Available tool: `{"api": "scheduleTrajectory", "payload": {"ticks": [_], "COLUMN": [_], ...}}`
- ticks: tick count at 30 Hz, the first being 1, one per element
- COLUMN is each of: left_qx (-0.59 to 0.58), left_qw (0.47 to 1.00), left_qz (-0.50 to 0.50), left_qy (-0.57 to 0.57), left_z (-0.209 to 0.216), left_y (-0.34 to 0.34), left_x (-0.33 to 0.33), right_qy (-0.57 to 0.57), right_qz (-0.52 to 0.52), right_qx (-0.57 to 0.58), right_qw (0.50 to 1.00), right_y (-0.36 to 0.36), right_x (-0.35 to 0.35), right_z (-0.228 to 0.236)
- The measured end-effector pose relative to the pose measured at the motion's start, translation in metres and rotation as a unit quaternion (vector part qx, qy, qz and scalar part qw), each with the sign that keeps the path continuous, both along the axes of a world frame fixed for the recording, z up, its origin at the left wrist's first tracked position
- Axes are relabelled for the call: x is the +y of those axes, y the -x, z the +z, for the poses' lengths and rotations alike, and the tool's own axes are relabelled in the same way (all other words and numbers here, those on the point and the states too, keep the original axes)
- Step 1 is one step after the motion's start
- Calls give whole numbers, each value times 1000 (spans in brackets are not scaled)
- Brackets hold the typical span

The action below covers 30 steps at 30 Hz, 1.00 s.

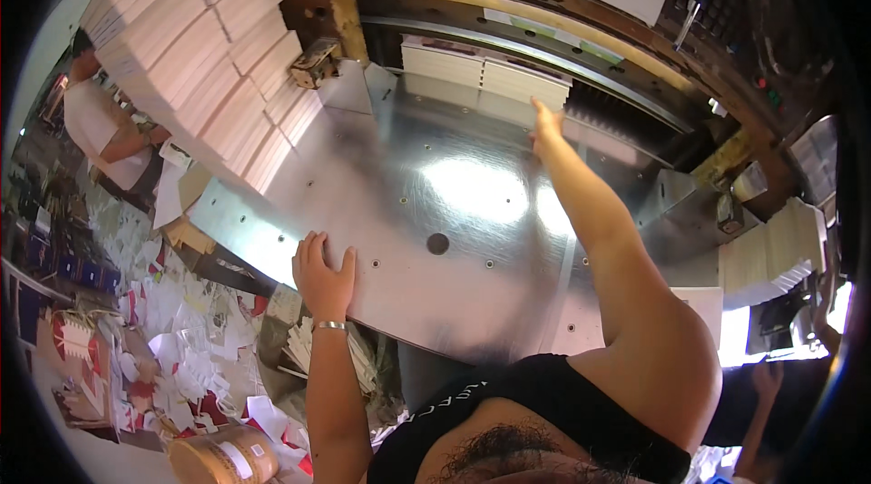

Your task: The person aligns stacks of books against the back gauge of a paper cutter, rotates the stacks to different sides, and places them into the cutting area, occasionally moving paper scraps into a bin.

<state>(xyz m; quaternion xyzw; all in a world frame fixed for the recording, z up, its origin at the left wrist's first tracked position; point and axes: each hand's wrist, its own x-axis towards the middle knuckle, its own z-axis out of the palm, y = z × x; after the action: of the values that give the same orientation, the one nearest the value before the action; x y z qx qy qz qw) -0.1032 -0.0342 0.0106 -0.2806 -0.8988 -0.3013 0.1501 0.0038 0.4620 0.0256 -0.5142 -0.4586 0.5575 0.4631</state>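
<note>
The left hand (325, 275) is spread on the metal table (426, 289) and the right hand (546, 127), seemingly empty, reaches near the paper stacks (508, 78) at the back, so best touch them gently and evenly.

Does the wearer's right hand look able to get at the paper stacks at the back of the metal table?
Probably yes: the right hand is outstretched by the paper stacks, with nothing visible blocking it; contact is unclear.
</note>
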Motion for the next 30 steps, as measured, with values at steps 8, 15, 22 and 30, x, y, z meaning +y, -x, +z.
{"api": "scheduleTrajectory", "payload": {"ticks": [8, 15, 22, 30], "left_qx": [1, 3, 2, 2], "left_qw": [1000, 1000, 998, 998], "left_qz": [-4, 19, 48, 45], "left_qy": [25, 8, -28, -46], "left_z": [1, 5, 3, -1], "left_y": [-5, -3, -2, -8], "left_x": [0, -5, -5, -14], "right_qy": [49, 90, 65, -24], "right_qz": [-2, -81, -4, -11], "right_qx": [-69, 51, 164, 96], "right_qw": [996, 991, 984, 995], "right_y": [-19, 6, -3, -22], "right_x": [72, 79, 90, 109], "right_z": [20, 28, 21, -17]}}
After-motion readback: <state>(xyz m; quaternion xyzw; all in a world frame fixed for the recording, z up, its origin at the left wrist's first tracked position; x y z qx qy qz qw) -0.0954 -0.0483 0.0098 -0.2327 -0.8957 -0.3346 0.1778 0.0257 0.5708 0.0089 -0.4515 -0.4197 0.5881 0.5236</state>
